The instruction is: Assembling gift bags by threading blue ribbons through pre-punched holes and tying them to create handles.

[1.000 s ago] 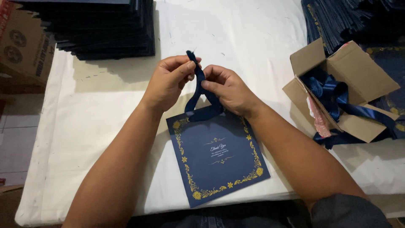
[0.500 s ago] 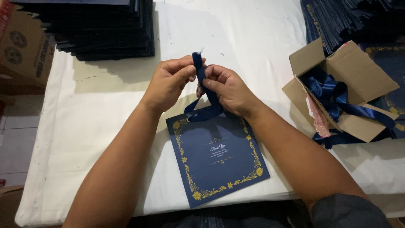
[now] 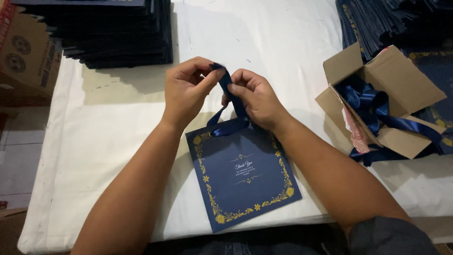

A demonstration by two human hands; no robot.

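A flat navy paper bag with a gold floral border lies on the white table cover in front of me. A navy satin ribbon rises from its top edge. My left hand and my right hand meet above the bag, and both pinch the ribbon's upper end between thumb and fingers. The ribbon's lower part loops across the bag's top edge; part of it is hidden under my right hand.
A tall stack of dark navy bags sits at the back left, beside a brown carton. At the right, an open cardboard box holds coiled navy ribbons. More navy bags pile at the back right.
Both hands have shifted slightly and turned the ribbon end between their fingers; the ribbon loop above the bag has changed shape. The bag has stayed in place.
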